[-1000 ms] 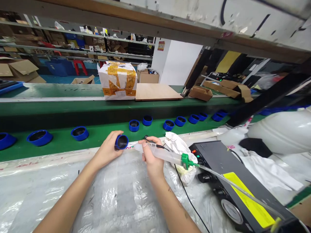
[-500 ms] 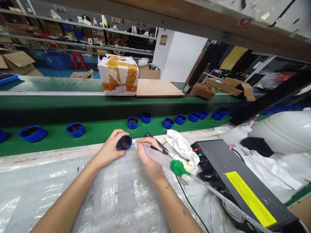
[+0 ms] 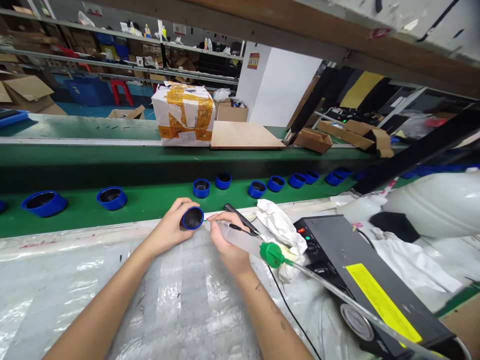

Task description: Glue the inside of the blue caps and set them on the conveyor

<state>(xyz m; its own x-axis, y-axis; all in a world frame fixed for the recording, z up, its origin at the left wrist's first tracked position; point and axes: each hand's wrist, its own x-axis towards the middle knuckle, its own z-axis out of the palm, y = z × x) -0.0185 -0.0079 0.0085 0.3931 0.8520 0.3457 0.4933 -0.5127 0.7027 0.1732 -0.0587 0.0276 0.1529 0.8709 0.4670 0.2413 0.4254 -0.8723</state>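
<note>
The left hand (image 3: 167, 227) is closing around a blue cap (image 3: 192, 218), and the right hand (image 3: 228, 240) is clamping a syringe (image 3: 240, 239), which is pointing its tip just beside the cap.

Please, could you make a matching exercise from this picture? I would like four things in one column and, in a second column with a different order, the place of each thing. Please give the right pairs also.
Things
1. blue cap
2. syringe
3. white cloth
4. yellow label

Places
A. on top of the black box
B. in the right hand
C. in the left hand
D. next to the syringe, to the right of the right hand

Right pairs: 1-C, 2-B, 3-D, 4-A
</note>
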